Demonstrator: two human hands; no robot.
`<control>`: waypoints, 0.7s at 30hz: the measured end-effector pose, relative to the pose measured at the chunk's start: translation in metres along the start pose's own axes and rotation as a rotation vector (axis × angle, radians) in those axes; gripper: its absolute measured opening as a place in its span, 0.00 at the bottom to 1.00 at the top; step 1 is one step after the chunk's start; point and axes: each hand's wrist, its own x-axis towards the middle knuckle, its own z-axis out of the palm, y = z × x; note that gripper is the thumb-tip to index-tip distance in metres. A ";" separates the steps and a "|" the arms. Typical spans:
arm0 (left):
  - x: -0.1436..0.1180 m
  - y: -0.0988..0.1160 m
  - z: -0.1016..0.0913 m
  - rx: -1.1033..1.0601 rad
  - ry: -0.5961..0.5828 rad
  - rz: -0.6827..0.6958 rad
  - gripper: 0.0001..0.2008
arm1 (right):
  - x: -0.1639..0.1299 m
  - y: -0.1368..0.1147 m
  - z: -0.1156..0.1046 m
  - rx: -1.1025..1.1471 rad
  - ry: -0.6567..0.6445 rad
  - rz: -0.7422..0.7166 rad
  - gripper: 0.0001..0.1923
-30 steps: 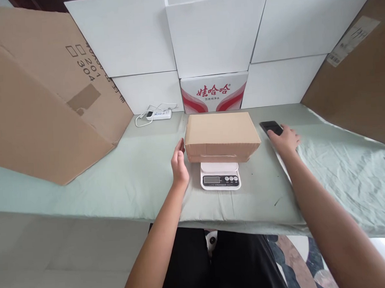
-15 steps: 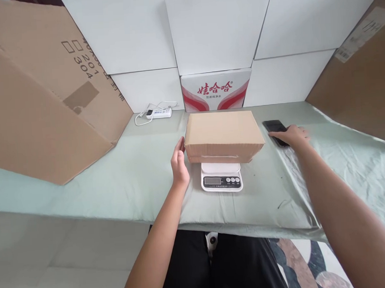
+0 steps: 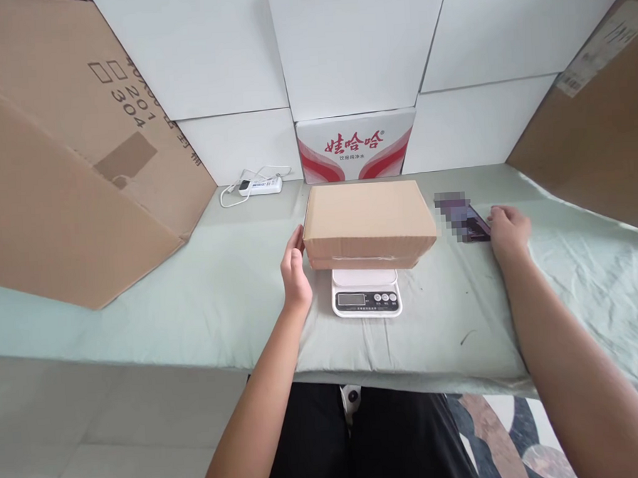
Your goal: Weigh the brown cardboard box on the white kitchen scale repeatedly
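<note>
A closed brown cardboard box (image 3: 368, 218) lies on a small white digital scale (image 3: 365, 297) at the middle of the table. My left hand (image 3: 295, 270) stands on edge, fingers straight, against the box's left end and holds nothing. A dark phone (image 3: 460, 216) lies flat on the cloth to the right of the box. My right hand (image 3: 508, 229) rests on the cloth just right of the phone, with its curled fingertips touching the phone's right end.
A pale green cloth (image 3: 205, 302) covers the table. A white power strip (image 3: 260, 186) with its cable lies at the back left. Large brown cartons lean at the left (image 3: 64, 181) and right (image 3: 596, 132). White boards and a red-and-white printed carton (image 3: 355, 146) stand behind.
My right hand has slid to the right, from lying over the phone to touching only its right end. The left hand and the box have stayed where they were.
</note>
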 end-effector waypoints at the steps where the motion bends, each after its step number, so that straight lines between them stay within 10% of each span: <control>1: 0.000 0.000 0.000 -0.002 0.000 0.002 0.45 | -0.002 0.003 0.001 0.037 0.010 0.024 0.30; 21: 0.001 -0.002 -0.001 -0.016 0.015 0.010 0.45 | -0.021 -0.013 -0.005 -0.128 -0.221 -0.038 0.33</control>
